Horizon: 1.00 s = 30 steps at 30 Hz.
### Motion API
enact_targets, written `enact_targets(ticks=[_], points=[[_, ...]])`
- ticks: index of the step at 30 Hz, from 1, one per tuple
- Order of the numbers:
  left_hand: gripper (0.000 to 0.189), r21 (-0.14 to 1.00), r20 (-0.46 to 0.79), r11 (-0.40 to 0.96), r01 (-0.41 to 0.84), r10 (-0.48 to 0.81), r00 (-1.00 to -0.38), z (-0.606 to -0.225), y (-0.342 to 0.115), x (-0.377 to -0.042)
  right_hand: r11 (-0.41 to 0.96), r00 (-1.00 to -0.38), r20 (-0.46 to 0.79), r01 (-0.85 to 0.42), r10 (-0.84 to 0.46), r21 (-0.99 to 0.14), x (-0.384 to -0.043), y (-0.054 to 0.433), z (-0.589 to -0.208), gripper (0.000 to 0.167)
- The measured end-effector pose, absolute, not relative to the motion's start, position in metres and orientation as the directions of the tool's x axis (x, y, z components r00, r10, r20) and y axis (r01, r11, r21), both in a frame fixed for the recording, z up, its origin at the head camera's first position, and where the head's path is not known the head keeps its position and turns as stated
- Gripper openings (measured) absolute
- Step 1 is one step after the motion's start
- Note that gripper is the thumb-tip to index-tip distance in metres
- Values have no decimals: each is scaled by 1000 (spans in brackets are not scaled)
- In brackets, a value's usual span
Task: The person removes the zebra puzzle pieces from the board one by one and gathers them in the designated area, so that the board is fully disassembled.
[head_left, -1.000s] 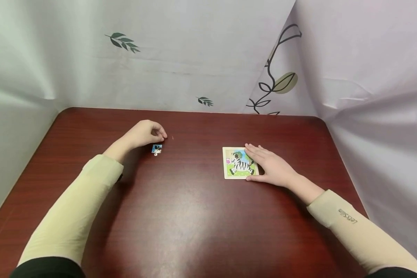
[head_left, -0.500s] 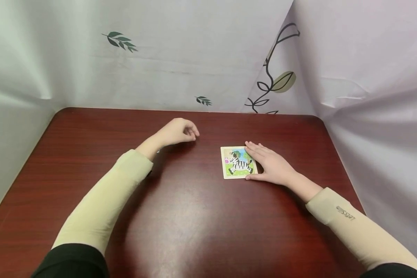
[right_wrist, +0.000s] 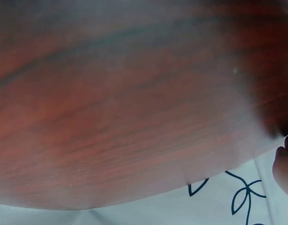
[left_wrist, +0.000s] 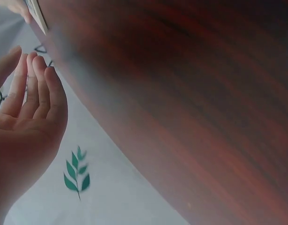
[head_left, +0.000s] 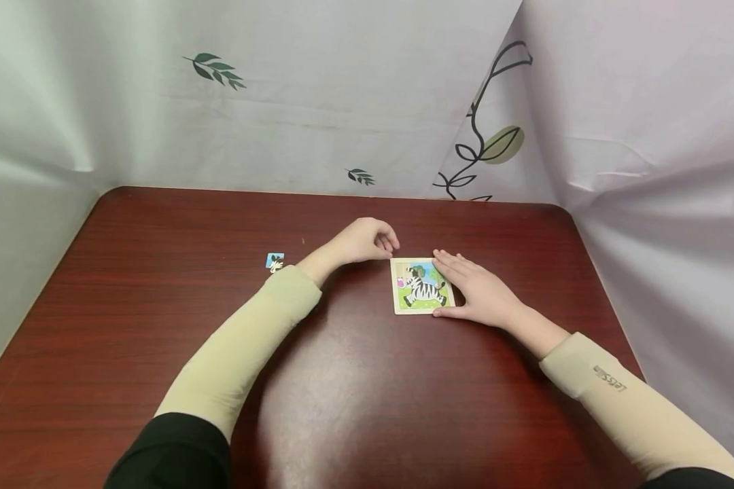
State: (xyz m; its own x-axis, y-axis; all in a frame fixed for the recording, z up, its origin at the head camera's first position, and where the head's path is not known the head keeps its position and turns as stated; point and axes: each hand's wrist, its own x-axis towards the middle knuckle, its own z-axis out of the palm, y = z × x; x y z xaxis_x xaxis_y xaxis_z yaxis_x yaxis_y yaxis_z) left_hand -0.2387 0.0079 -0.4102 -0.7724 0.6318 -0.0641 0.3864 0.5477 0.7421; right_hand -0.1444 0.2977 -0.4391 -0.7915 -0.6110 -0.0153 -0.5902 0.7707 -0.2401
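Observation:
A small square zebra jigsaw puzzle (head_left: 422, 293) in a pale frame lies right of the table's middle in the head view. At its upper left a beige patch shows beside the printed zebra. My right hand (head_left: 480, 288) rests at its right side, fingers straight over the upper corner and thumb along the lower one. My left hand (head_left: 363, 239), loosely curled, is just off the upper left corner; the left wrist view shows the thumb and fingers apart, nothing seen between. A loose puzzle piece (head_left: 274, 262) with a zebra's head on blue lies left of my left wrist.
The dark red wooden table (head_left: 342, 380) reaches to pale cloth walls with leaf prints at the back and sides. A tiny light speck (head_left: 302, 241) lies near the loose piece. My left sleeve (head_left: 245, 339) crosses the table's left half.
My left hand has moved right, from beside the loose piece to the puzzle's upper left corner. The loose piece and the puzzle stay in place. My right hand keeps its position.

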Motion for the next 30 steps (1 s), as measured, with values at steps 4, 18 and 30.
enact_targets(ticks=[4,18,30], points=[[16,741,-86,549,387,649,-756,-408,23,-235,761,-785,10,-603,-619,-239,-144,299,-440,105],[15,650,-115,612,449,664,-739,-416,43,-227,772,-795,-15,-584,-606,-250,-144,298,-442,105],[14,616,-104,662,427,606,-789,-419,49,-219,779,-803,-29,-569,-596,-262,-143,298,-441,105]])
